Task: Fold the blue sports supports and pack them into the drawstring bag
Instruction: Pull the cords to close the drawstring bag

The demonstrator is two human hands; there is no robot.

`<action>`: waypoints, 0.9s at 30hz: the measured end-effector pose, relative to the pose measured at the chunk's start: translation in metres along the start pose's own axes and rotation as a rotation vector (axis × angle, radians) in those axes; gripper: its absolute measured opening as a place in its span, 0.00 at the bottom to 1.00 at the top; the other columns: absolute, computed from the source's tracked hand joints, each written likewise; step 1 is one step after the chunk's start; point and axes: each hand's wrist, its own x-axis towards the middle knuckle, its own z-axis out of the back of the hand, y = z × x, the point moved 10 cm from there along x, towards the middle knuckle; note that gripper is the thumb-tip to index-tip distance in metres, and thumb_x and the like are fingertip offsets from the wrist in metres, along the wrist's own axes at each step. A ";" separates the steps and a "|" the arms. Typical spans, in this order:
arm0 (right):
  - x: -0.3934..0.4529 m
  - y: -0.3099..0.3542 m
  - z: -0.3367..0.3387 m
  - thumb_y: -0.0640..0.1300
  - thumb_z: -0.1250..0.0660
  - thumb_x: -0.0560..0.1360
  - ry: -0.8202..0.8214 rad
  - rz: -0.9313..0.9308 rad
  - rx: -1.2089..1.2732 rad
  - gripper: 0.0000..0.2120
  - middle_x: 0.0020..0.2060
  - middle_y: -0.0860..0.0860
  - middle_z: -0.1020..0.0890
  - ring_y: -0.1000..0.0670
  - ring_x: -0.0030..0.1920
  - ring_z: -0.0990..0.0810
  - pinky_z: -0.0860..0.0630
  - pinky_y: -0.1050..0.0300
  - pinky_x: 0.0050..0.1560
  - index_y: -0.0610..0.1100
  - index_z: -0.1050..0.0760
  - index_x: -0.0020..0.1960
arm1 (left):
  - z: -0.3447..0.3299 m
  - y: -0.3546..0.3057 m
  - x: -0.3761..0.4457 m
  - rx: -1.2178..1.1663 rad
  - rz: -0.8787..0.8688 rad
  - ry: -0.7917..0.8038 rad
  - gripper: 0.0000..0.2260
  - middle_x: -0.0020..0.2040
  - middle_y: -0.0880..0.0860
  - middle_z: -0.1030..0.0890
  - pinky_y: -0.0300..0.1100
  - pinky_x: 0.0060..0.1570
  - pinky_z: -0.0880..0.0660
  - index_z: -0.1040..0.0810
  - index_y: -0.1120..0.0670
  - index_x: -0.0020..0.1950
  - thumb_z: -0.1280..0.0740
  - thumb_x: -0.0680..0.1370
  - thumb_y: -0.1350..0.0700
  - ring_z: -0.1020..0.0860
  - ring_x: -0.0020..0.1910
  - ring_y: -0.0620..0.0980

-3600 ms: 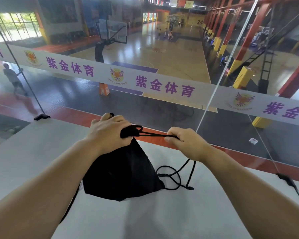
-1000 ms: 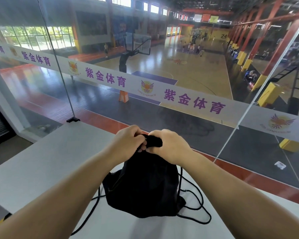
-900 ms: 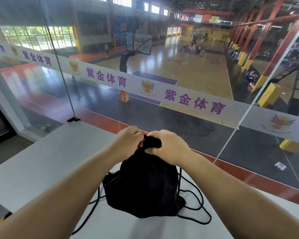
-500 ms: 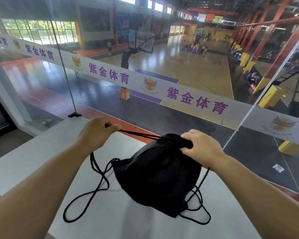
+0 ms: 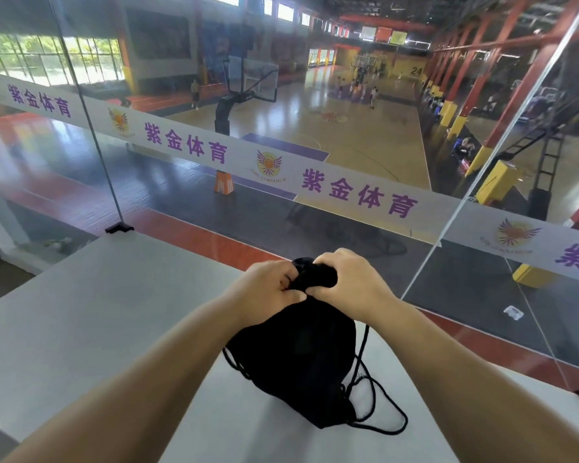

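A black drawstring bag (image 5: 298, 359) stands bulging on the white table (image 5: 91, 312), its mouth gathered at the top. My left hand (image 5: 268, 292) and my right hand (image 5: 348, 282) meet at that bunched mouth, both gripping the fabric. Black cords (image 5: 378, 406) trail loosely from the bag's right and lower side onto the table. No blue sports supports are visible; the inside of the bag is hidden.
A glass wall (image 5: 181, 202) with a white banner of purple characters (image 5: 355, 192) rises right behind the table's far edge. Beyond it lies a basketball hall below. A black glass clamp (image 5: 119, 227) sits at the table's far left corner.
Half a second ago my left hand was out to the left pulling a cord taut. It has come back to the bag's mouth beside my right hand, and the bag stands more upright.
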 end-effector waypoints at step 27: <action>-0.059 -0.087 -0.010 0.50 0.22 0.64 0.106 -0.297 0.248 0.49 0.70 0.50 0.32 0.46 0.68 0.30 0.29 0.49 0.64 0.49 0.47 0.76 | 0.007 0.016 0.000 -0.016 0.131 -0.127 0.07 0.37 0.51 0.20 0.39 0.34 0.30 0.24 0.52 0.40 0.34 0.76 0.51 0.20 0.37 0.51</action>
